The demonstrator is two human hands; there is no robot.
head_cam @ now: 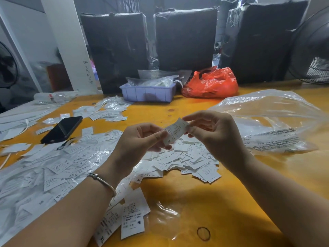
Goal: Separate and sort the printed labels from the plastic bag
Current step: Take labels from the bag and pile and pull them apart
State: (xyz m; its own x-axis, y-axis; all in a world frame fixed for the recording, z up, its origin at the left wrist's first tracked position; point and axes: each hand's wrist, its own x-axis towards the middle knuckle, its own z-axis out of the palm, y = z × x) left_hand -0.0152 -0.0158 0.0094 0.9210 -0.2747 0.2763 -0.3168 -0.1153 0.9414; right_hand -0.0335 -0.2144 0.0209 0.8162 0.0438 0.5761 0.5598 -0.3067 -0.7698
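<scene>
Yellow table [204,202] | left hand [140,141], right hand [213,131] both pinch white label [173,132], printed "S", slightly curled

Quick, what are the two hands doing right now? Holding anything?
Left hand: pinching the lower end of a white printed label marked S.
Right hand: pinching the upper end of the same label, above the table.

My forearms are bare to the edge of view, with no sleeves showing. On my left wrist I wear a thin silver bangle [102,180] with a small clasp band. My fingers [158,136] carry no rings.
</scene>
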